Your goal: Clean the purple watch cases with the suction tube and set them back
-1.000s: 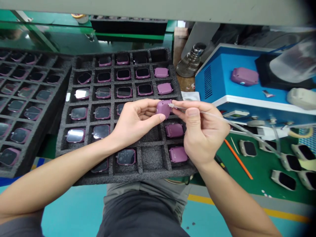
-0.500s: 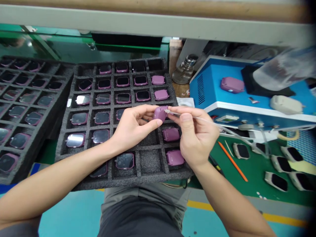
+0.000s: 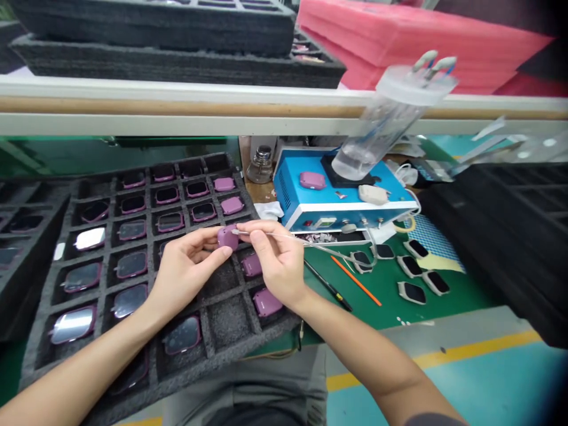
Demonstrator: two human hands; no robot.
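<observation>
Above the dark foam tray (image 3: pixel 222 358), my left hand (image 3: pixel 186 260) pinches a purple smartwatch case (image 3: pixel 226 238) between thumb and fingers. My right hand (image 3: pixel 283 257) grips a thin clear tube (image 3: pixel 320 244) near its end. The tube's small tip meets the right edge of the watch case, though I cannot tell whether it is inserted. From my right hand the tube runs right toward a blue machine (image 3: pixel 290 174). Purple watches with dark screens, such as this one (image 3: pixel 181 335), fill many compartments; several in the right column lie back-up, like this watch (image 3: pixel 267 302).
A clear cylinder (image 3: pixel 366 142) holding liquid stands on the machine, beside a purple watch (image 3: pixel 312 180) and a pale watch (image 3: pixel 373 194). Pale watches, an orange stick (image 3: pixel 356 281) and a black pen (image 3: pixel 328 286) lie right on the green mat. A shelf edge (image 3: pixel 177 124) crosses behind.
The view has swung right and up, bringing the shelf's foam stacks and the full cylinder into sight. Both hands keep the watch case and tube together.
</observation>
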